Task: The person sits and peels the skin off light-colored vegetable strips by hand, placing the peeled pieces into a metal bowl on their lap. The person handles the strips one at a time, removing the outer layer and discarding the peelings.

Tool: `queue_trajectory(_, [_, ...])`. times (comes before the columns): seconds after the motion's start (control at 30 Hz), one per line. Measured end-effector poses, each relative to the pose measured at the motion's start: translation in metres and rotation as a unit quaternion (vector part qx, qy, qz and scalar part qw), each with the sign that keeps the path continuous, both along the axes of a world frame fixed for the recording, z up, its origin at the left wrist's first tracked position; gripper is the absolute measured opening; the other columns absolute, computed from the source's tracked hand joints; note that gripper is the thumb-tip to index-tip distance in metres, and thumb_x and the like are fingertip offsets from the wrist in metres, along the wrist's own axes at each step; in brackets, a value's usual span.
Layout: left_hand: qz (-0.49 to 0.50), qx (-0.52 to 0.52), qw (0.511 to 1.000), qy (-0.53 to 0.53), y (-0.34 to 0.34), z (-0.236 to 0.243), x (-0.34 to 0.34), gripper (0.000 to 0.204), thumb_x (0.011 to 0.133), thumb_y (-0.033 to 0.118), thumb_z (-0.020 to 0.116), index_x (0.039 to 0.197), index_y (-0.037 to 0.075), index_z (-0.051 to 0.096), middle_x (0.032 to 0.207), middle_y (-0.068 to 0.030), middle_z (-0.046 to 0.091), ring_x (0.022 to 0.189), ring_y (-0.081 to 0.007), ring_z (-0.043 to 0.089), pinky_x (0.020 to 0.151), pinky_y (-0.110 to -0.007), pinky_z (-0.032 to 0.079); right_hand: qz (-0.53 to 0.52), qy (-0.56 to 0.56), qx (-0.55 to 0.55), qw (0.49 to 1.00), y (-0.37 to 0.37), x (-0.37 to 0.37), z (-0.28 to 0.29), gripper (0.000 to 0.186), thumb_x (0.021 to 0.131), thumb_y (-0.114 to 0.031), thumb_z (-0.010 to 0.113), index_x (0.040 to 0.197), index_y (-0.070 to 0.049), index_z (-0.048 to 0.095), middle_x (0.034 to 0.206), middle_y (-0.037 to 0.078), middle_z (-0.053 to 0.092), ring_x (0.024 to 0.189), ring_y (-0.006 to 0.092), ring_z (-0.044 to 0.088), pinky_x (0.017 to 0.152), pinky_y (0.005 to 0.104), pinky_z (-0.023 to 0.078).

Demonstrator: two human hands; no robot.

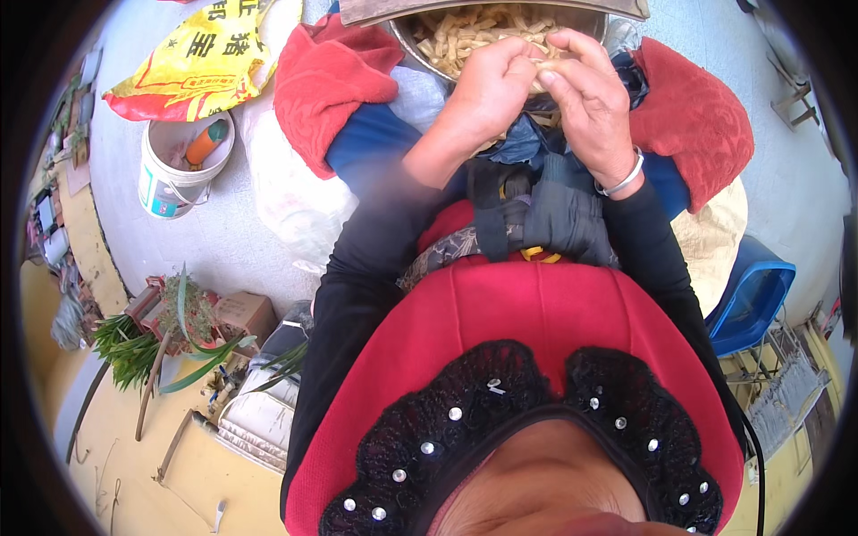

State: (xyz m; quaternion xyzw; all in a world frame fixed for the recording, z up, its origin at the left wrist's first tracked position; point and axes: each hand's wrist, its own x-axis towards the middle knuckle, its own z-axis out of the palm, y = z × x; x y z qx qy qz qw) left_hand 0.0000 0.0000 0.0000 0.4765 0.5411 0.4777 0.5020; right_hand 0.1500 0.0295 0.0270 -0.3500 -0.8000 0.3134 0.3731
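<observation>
My left hand (487,98) and my right hand (594,112) meet over a metal pot (409,46), fingers and thumbs pinched on a small pale tan piece (541,70), partly hidden by them. The pot holds several similar dry, pale pieces (451,34), with a brown board (492,7) across its far side. Red cloths (693,125) lie over both knees, and dark blue fabric (523,143) is below my hands.
A yellow printed sack (192,58) and a white bucket (174,183) with an orange-topped object stand left, beside white plastic bags (295,214). Potted plants (134,339) are lower left. A blue plastic chair (751,286) and pale sack (719,237) are right.
</observation>
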Motion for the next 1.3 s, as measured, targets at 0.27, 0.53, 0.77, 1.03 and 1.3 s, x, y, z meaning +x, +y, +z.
queue_trajectory(0.27, [0.017, -0.058, 0.988, -0.143, -0.041, 0.007, 0.008, 0.021, 0.099, 0.019, 0.053, 0.103, 0.001, 0.061, 0.071, 0.0006, 0.053, 0.055, -0.0053, 0.045, 0.046, -0.02, 0.035, 0.011, 0.327, -0.327, 0.887, 0.024, 0.001, -0.033, 0.015, 0.092, -0.005, 0.061, 0.1, 0.004, 0.07, 0.124, 0.007, 0.057, 0.106, 0.0155, 0.057, 0.094, 0.0268, 0.044])
queue_trajectory(0.53, [0.034, 0.245, 0.873, 0.419, -0.028, 0.019, -0.017, 0.016, 0.083, 0.012, 0.069, 0.097, 0.005, 0.066, 0.081, -0.0094, 0.066, 0.072, -0.0291, 0.066, 0.06, -0.035, 0.052, 0.067, 0.019, -0.215, 0.974, 0.034, 0.023, 0.005, 0.03, 0.097, -0.029, 0.058, 0.114, -0.005, 0.064, 0.096, 0.003, 0.063, 0.086, 0.0094, 0.059, 0.074, 0.0244, 0.048])
queue_trajectory(0.77, [-0.039, 0.189, 0.902, 0.386, -0.027, 0.023, -0.03, 0.015, 0.083, 0.015, 0.07, 0.095, 0.006, 0.066, 0.082, -0.0104, 0.067, 0.076, -0.0302, 0.066, 0.063, -0.036, 0.053, 0.1, -0.066, -0.284, 0.951, 0.023, 0.041, 0.003, 0.02, 0.094, -0.02, 0.062, 0.094, -0.001, 0.066, 0.07, 0.001, 0.055, 0.06, 0.0074, 0.047, 0.056, 0.0245, 0.043])
queue_trajectory(1.03, [-0.117, 0.167, 0.923, 0.326, -0.018, 0.035, -0.023, 0.013, 0.088, 0.016, 0.064, 0.093, 0.004, 0.065, 0.083, -0.0124, 0.066, 0.068, -0.0328, 0.062, 0.06, -0.036, 0.049, 0.166, -0.267, 0.085, 0.945, 0.022, 0.016, 0.045, 0.022, 0.085, -0.026, 0.066, 0.099, -0.009, 0.063, 0.086, 0.008, 0.064, 0.085, 0.0298, 0.062, 0.079, 0.0418, 0.045])
queue_trajectory(1.3, [-0.202, -0.067, 0.975, -0.063, -0.01, 0.031, -0.04, 0.021, 0.096, 0.017, 0.058, 0.094, -0.001, 0.067, 0.074, 0.0036, 0.054, 0.068, -0.0046, 0.044, 0.06, -0.021, 0.038, 0.187, -0.19, -0.129, 0.955, 0.037, 0.028, 0.047, 0.016, 0.089, -0.019, 0.065, 0.095, -0.004, 0.064, 0.073, 0.013, 0.06, 0.063, 0.029, 0.06, 0.059, 0.0356, 0.048])
